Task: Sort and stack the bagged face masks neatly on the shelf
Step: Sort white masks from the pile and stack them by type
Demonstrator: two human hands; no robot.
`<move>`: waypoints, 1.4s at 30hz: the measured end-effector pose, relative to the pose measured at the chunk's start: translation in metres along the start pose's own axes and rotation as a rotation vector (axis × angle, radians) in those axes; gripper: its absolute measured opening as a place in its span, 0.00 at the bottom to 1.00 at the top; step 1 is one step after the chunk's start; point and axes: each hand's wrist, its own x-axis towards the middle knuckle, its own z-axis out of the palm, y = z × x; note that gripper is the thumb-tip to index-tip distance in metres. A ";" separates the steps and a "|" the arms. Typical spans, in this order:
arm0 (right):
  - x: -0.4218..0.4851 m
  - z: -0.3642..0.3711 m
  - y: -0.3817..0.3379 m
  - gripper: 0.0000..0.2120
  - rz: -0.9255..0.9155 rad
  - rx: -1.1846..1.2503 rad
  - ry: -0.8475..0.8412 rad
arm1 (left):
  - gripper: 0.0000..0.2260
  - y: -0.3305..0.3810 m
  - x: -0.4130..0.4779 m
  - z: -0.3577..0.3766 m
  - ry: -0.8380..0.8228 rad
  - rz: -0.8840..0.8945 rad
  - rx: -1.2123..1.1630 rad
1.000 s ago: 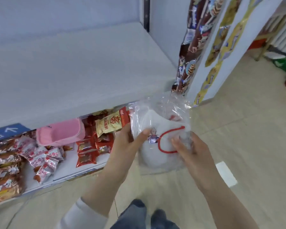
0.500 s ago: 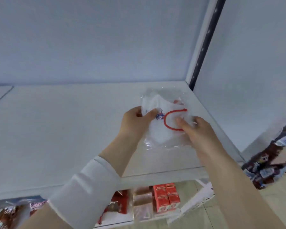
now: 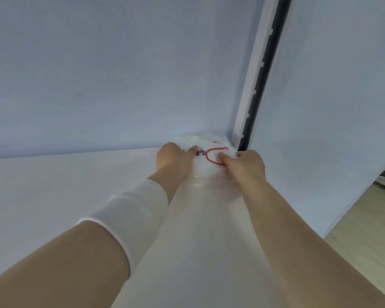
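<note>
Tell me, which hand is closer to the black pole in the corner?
Right. The right hand sits just beside the foot of the black slotted upright; the left hand holds the bagged face mask farther left.

Shop interior, display shelving bay. A slotted upright (image 3: 259, 92) (the notched kind that takes adjustable brackets) rises in the corner. Left of it stands a plain pale back panel (image 3: 120, 74), below it a white shelf (image 3: 53, 196), and right of it a side panel (image 3: 331, 107) and pale floor (image 3: 365, 236).
</note>
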 end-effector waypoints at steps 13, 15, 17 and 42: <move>0.010 0.006 -0.006 0.25 -0.021 -0.264 0.038 | 0.24 0.008 0.016 0.008 -0.034 0.036 0.175; 0.009 0.003 -0.008 0.28 -0.011 -0.293 0.044 | 0.27 0.011 0.010 0.004 -0.044 0.059 0.217; 0.003 -0.001 -0.012 0.30 -0.024 -0.357 0.079 | 0.28 0.012 0.002 -0.002 -0.043 0.070 0.261; -0.399 0.205 -0.232 0.28 -0.895 -0.675 -0.264 | 0.22 -0.224 -0.262 -0.457 0.370 -0.032 0.968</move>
